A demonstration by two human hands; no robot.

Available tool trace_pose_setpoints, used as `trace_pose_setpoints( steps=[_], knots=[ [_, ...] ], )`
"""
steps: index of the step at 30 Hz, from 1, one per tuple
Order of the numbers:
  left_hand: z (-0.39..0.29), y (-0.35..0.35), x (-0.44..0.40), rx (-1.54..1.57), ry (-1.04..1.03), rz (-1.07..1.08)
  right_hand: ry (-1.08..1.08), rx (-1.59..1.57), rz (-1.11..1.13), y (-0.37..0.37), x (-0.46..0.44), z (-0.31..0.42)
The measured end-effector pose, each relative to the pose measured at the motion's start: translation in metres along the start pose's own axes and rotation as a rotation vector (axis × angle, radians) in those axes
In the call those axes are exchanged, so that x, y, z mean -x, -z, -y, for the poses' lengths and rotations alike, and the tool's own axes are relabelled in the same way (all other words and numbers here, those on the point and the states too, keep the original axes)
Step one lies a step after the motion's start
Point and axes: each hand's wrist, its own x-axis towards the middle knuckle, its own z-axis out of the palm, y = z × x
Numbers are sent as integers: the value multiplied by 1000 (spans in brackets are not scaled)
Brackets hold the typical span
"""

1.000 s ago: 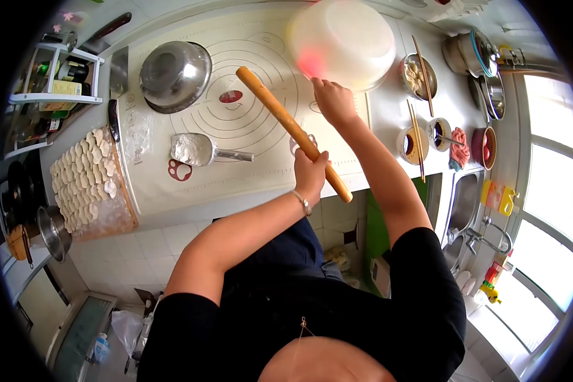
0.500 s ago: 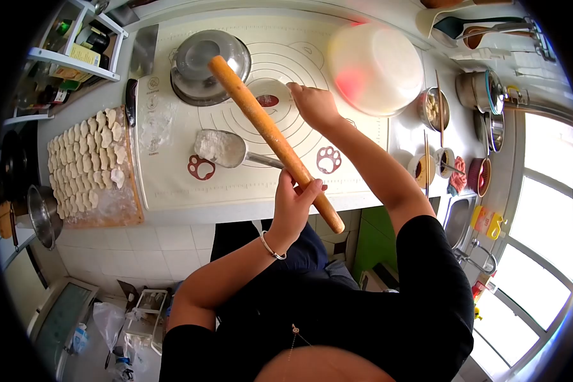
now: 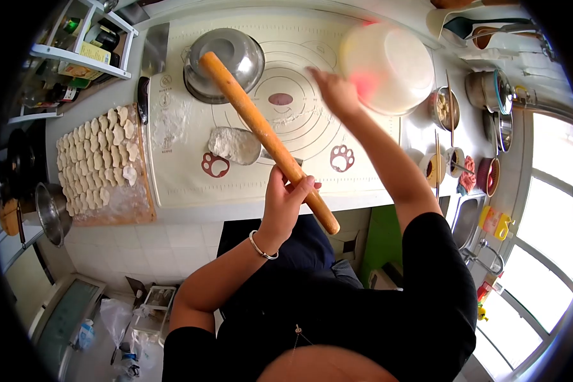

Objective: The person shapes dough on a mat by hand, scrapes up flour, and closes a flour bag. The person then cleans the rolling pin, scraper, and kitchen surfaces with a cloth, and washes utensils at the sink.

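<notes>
My left hand (image 3: 285, 202) is wrapped round the lower part of a wooden rolling pin (image 3: 254, 124), which slants across the view above the counter. Under the pin lies a metal scoop filled with white flour (image 3: 234, 146); its handle is partly hidden by the pin. My right hand (image 3: 339, 93) is over the mat, beside the upturned pale bowl, its fingers stretched out to the left and smeared by motion. Nothing shows in it. Below it, a thin streak of flour (image 3: 296, 118) crosses the printed circles of the baking mat (image 3: 369, 137).
An upturned steel bowl (image 3: 251, 57) and a pale plastic bowl (image 3: 391, 67) stand on the mat. To the left, a board (image 3: 144, 191) holds rows of shaped dough pieces (image 3: 99, 153) beside a black-handled knife (image 3: 143, 100). Small bowls with chopsticks (image 3: 444, 108) and a sink (image 3: 466, 219) lie right.
My right hand has moved right and its fingers have stretched out. A flour streak now shows on the mat. The rolling pin stays in my left hand; the whole view has shifted slightly.
</notes>
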Motion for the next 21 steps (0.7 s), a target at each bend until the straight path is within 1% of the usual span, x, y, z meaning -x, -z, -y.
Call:
trace_pose_setpoints(
  steps=[2,4,5,6,8,9,10,12,13,14,16,18,19,20,21],
  knots=[
    [-1,-3,2,2,16,-3,-13,-4,-27,-12,-9,-22],
    [-2,-4,0,6,22,8,76,108,74,-24,25,-2],
    [-1,-4,-1,16,26,8,275,14,-182,-44,50,2],
    [1,-6,0,27,35,6,281,-75,-83,-35,72,19],
    [-1,-8,0,18,51,21,246,-182,52,-9,90,30],
    [-3,-9,-2,11,59,28,225,-193,-144,-12,85,16],
    [-5,-11,-4,7,60,29,89,-134,-136,-12,79,-4],
    [-7,-16,-9,-15,68,28,-94,-84,-163,4,63,-30],
    [-7,-19,-13,-22,71,29,-86,72,-100,-15,66,-39],
    [-7,-23,-19,-21,91,20,-101,121,19,-9,81,-18],
    [-7,-33,-36,-36,111,16,165,-109,-252,-29,110,-4],
    [-6,-43,-60,-61,115,26,-65,-342,64,7,129,4],
    [-1,-46,-76,-67,111,29,-169,-359,-34,3,138,-10],
    [8,-48,-95,-71,108,31,-225,-358,-172,14,147,-22],
    [20,-50,-118,-90,123,-11,-276,-272,-197,17,158,-38]
  ],
)
